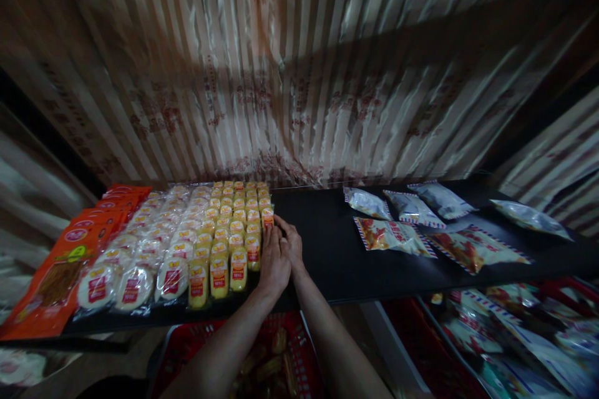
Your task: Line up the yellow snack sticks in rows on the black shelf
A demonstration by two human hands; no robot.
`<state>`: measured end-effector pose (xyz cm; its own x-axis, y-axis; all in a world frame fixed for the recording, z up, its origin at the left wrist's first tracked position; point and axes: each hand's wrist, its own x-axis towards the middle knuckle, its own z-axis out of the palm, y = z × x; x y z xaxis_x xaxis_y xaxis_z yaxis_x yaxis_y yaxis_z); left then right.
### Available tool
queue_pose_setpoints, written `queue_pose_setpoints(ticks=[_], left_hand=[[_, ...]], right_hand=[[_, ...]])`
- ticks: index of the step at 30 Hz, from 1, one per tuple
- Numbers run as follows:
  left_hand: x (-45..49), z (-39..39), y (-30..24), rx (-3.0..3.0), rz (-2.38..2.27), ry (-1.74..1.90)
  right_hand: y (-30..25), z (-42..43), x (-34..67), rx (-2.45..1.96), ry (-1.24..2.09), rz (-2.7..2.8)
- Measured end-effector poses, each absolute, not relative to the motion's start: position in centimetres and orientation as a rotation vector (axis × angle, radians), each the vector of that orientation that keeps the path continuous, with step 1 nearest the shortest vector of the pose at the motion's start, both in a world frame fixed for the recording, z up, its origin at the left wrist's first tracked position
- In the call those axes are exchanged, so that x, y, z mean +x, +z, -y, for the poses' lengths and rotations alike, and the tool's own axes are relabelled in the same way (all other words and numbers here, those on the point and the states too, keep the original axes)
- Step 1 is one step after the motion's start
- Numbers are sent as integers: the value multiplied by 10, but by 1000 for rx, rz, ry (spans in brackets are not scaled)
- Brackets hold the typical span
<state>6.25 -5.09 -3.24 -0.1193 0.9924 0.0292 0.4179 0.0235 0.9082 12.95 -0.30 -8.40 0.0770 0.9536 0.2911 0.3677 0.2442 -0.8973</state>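
Note:
My left hand [275, 262] and my right hand [291, 242] meet at the right edge of several rows of small yellow wrapped cakes [238, 268] on a black shelf [322, 268]. Between my fingertips is one wrapped cake [267, 218] in the outermost row, with a red and yellow label. My left fingers are bent against its front, and the right fingers reach round its right side. Parts of the fingers are hidden behind one another. Left of the yellow cakes stand rows of round white wrapped cakes [135, 287].
Orange packets [65, 268] lean at the shelf's left end. Several shiny snack bags [393, 237] lie on the right part. Beneath are a red basket [309, 349] with yellow packs and a crate of bags [505, 330]. A striped, printed curtain [299, 75] hangs behind.

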Motion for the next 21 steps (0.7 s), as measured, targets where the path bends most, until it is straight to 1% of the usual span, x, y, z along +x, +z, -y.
queue_pose_setpoints(ticks=[5,11,21], left_hand=[[64,53,-33,1524,-1721,956],[66,51,-42,1520,-1722,1056],[63,53,-36,1480,-1682,1001]], right_hand=[[-83,2,130,-1324,735,1466],[-84,-1,132,-1286,782,1484],[-88,-5,128,-1258,841,1430]])
